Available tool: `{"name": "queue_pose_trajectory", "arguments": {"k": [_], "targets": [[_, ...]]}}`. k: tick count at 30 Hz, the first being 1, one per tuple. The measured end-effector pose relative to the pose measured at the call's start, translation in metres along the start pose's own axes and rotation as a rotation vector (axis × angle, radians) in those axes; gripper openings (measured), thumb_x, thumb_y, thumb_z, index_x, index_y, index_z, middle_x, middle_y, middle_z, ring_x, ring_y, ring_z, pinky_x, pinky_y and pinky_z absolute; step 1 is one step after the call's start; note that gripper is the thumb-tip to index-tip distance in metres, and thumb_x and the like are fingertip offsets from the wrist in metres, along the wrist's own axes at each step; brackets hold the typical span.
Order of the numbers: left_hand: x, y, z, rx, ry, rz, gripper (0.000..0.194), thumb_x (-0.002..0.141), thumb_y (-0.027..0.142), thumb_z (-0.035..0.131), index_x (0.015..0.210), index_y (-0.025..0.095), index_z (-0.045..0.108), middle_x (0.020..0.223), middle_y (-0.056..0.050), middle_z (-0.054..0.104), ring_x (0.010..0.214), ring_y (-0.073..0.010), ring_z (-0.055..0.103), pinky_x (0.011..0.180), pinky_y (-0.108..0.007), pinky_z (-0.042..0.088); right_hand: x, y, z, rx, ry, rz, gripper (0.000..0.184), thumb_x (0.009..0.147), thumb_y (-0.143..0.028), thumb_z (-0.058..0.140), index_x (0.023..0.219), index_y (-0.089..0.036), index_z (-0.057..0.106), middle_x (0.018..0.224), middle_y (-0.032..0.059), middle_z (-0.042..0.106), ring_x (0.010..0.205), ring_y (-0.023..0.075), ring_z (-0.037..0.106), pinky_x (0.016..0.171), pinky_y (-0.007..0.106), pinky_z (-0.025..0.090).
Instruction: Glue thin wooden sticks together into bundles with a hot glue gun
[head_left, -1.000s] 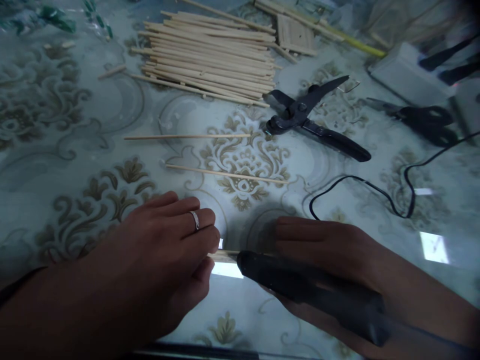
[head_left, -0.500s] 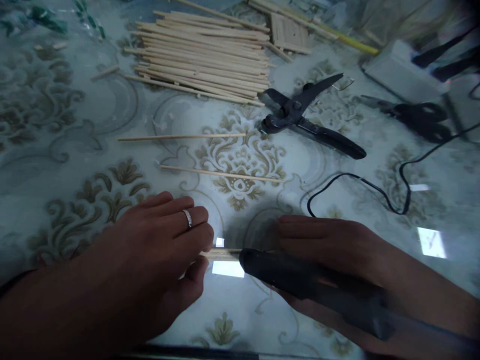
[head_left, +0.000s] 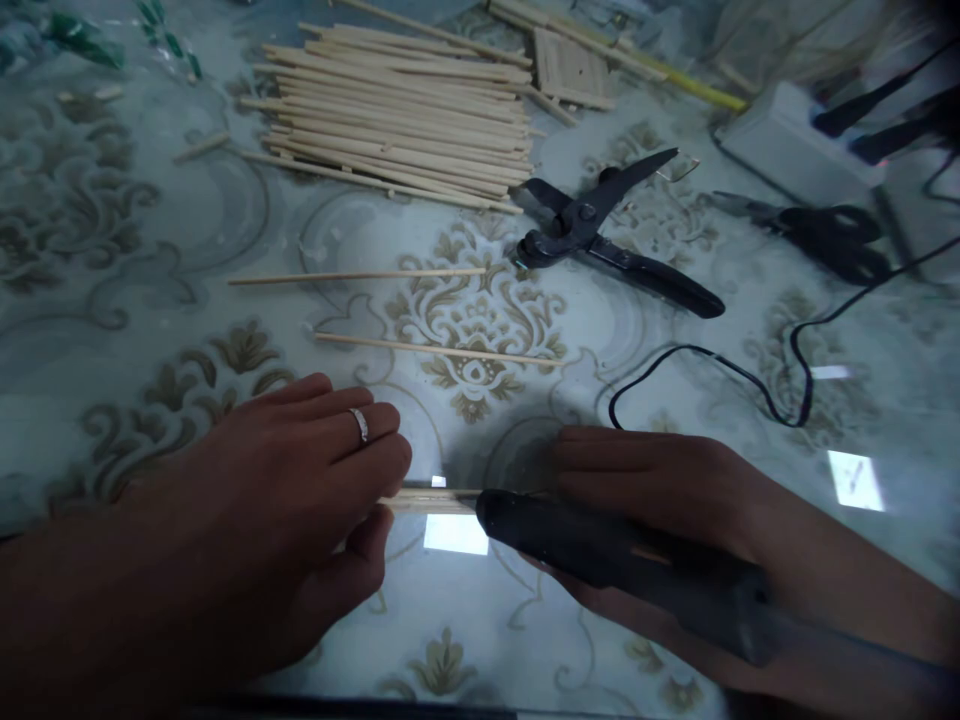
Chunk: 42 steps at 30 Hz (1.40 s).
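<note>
My left hand point(head_left: 315, 480), a ring on one finger, is closed with thumb and fingertips pinching a few thin wooden sticks point(head_left: 431, 500) laid side by side. The sticks' left part is hidden under the hand. My right hand point(head_left: 675, 490) wraps round a black glue gun point(head_left: 615, 555). Its front end is right over the sticks, touching or nearly so; I cannot tell which. A blurred translucent rod extends from the gun's back. Beyond the hands, two single sticks, an upper stick point(head_left: 356, 276) and a lower stick point(head_left: 442, 349), lie apart on the patterned tabletop point(head_left: 172, 240).
A pile of wooden sticks point(head_left: 397, 110) lies at the back, beside a small panel of joined sticks point(head_left: 574, 65). Black cutters point(head_left: 592, 225) lie open right of centre, with black scissors point(head_left: 832, 235) farther right. A black cord point(head_left: 750, 370) loops near my right hand. A white box point(head_left: 795, 140) stands back right.
My left hand has slid left along the sticks, so more of their length shows. The glue gun stays at nearly the same place over them. The whole view has shifted slightly.
</note>
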<state>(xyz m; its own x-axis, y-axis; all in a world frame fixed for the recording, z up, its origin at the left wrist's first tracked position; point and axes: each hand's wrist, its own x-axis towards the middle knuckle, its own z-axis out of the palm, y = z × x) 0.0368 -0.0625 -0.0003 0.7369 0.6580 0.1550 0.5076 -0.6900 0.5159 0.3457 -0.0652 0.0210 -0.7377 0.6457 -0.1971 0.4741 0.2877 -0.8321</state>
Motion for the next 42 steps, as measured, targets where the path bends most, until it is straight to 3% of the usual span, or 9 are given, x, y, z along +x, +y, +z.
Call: {"name": "queue_pose_trajectory", "arguments": {"k": [5,10,13,24,34,42], "targets": [[-0.0016,-0.0033,-0.0002,-0.001,-0.010,0.038,0.023,0.108,0.007,0.047,0.099,0.028,0.051,0.091,0.007,0.061,0.085,-0.0178,0.062,0.087,-0.038,0.042,0.0038,-0.0020,-0.0019,-0.044,0.028,-0.007,0.034,0.111,-0.023,0.066,0.077,-0.022,0.060,0.073,-0.0031,0.059,0.066,0.0120,0.058,0.057,0.027,0.039],[0.0005,-0.0021,0.0036,0.018,0.013,0.057,0.015,0.116,0.016,0.052,0.115,0.025,0.065,0.108,0.003,0.076,0.095,-0.0198,0.070,0.091,-0.043,0.046,0.0026,-0.0004,-0.0017,-0.070,0.045,-0.005,0.041,0.116,-0.033,0.065,0.077,-0.022,0.062,0.074,-0.0020,0.061,0.065,0.0127,0.058,0.055,0.027,0.039],[0.0034,-0.0002,0.0064,0.029,0.032,0.078,0.021,0.120,0.017,0.052,0.110,0.024,0.069,0.105,0.004,0.078,0.093,-0.0189,0.070,0.088,-0.043,0.048,0.0021,-0.0002,-0.0001,-0.059,0.044,-0.015,0.044,0.118,-0.037,0.064,0.076,-0.022,0.062,0.072,-0.0024,0.060,0.065,0.0126,0.058,0.055,0.027,0.039],[0.0034,0.0050,0.0092,-0.019,0.072,0.041,0.032,0.120,0.015,0.048,0.096,0.026,0.066,0.094,0.007,0.075,0.085,-0.0163,0.067,0.085,-0.042,0.047,0.0037,0.0019,0.0006,-0.057,0.034,-0.017,0.040,0.115,-0.032,0.065,0.076,-0.021,0.063,0.074,-0.0024,0.060,0.067,0.0127,0.057,0.057,0.027,0.038],[0.0076,0.0055,0.0078,-0.017,0.069,0.024,0.033,0.118,0.012,0.049,0.094,0.025,0.066,0.091,0.008,0.075,0.082,-0.0143,0.068,0.084,-0.038,0.047,-0.0019,0.0006,-0.0034,-0.030,-0.005,0.035,0.028,0.104,-0.021,0.067,0.077,-0.022,0.062,0.076,-0.0010,0.060,0.066,0.0145,0.057,0.057,0.030,0.038],[0.0049,0.0065,0.0065,-0.030,0.049,-0.011,0.034,0.118,0.009,0.048,0.096,0.026,0.067,0.092,0.008,0.075,0.083,-0.0142,0.068,0.086,-0.039,0.045,0.0014,-0.0005,-0.0042,-0.003,-0.013,0.059,0.027,0.104,-0.020,0.065,0.077,-0.021,0.064,0.078,-0.0010,0.061,0.068,0.0141,0.058,0.059,0.029,0.040]]}}
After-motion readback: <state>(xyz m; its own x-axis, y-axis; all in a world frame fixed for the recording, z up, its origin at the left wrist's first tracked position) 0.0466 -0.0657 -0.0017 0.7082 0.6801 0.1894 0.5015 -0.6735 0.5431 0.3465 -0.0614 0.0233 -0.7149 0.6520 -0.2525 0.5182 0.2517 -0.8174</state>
